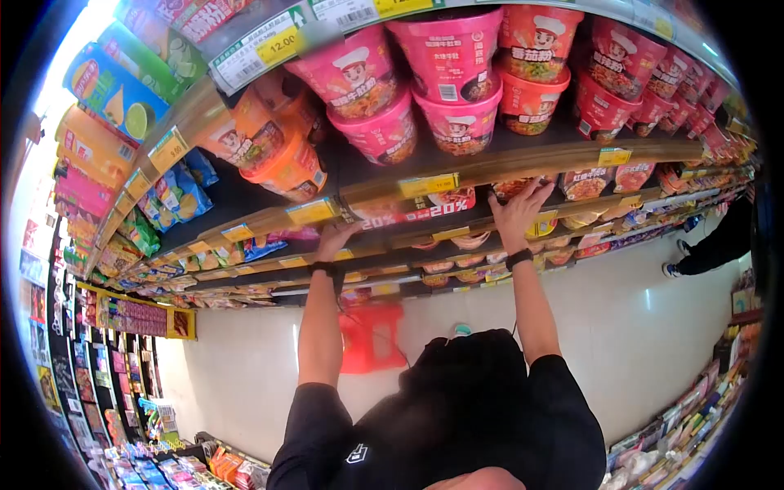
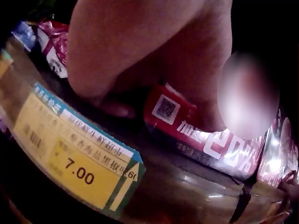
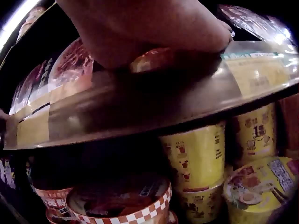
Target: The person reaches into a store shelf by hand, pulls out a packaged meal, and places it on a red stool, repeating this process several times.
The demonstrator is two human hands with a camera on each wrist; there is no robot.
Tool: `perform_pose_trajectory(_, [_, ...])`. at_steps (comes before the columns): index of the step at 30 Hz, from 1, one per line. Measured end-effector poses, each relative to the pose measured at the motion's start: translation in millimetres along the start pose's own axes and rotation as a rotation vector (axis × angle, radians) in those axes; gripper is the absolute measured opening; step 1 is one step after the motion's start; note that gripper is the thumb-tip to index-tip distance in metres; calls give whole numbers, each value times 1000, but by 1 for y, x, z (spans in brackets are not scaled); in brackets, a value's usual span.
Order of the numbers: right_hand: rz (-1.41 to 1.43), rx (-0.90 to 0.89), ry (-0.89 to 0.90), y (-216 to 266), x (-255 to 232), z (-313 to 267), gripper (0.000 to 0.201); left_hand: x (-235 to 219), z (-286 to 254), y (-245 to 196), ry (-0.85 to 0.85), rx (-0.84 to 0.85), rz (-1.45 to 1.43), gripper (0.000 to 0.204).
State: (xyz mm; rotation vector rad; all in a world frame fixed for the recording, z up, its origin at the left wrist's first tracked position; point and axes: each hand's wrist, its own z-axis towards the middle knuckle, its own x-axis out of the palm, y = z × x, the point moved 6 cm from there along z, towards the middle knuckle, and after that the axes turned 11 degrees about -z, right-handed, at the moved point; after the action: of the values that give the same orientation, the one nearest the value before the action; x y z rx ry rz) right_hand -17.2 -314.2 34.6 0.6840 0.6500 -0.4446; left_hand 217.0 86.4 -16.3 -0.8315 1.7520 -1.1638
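Both hands reach in at the front edge of the shelf just below the top one. The left hand is over a red pack printed with "20%", its thumb near the pack's left end; most of the fingers are hidden, so I cannot tell whether it grips the pack. The right hand is farther along the same front edge, thumb and fingers spread apart. The tips are lost in shadow in the right wrist view, and whether they grasp anything I cannot tell.

The red pack sits just behind the shelf's front edge; it is one of those with "20%" labels lying between the two hands. A yellow price tag reading 7.00 is fixed to that edge, left of the pack. Shiny bags lie farther left, and bowls of noodles stand along the shelf to the right of the right hand.

On the shelf below are yellow cups and a bowl with a checked rim. Pink tubs are stacked two high along the top shelf, with orange tubs near its left part. A red plastic item is on the floor; another person's legs show at the right.
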Motion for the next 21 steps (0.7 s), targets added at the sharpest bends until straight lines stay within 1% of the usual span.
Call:
perform_pose_trajectory(1, [-14,16,9,0,4,3,120,3,-5,-12,-27,3,35,41])
perform_pose_trajectory(4, [-10,29,7,1,3,5,117,-1,-12,-24,-116,-51,196,52])
perform_pose_trajectory(5, [-6,29,6,1,1,4,117,1,-15,-26,-73,-62,132,54])
perform_pose_trajectory(6, [-18,31,6,0,4,3,115,7,-25,-45,-27,-76,68,57])
perform_pose_trajectory(7, [-10,22,11,0,4,2,113,11,-30,-54,19,-90,4,60])
perform_pose_trajectory(8, [-2,14,14,0,2,2,111,9,-26,-45,12,-121,-15,62])
perform_pose_trajectory(11, [3,23,16,-2,7,1,107,7,-24,-43,-14,-168,80,62])
perform_pose_trajectory(14, [20,28,10,-4,9,0,104,15,-38,-67,-22,-225,53,65])
perform_pose_trajectory(17, [12,9,-5,-4,12,0,104,7,-19,-41,-32,-6,53,41])
perform_pose_trajectory(20, [7,-3,-19,-4,14,-1,106,10,-23,-49,55,-89,11,70])
perform_pose_trajectory(21, [10,-7,-23,-3,14,-2,106,11,-28,-56,54,-114,44,69])
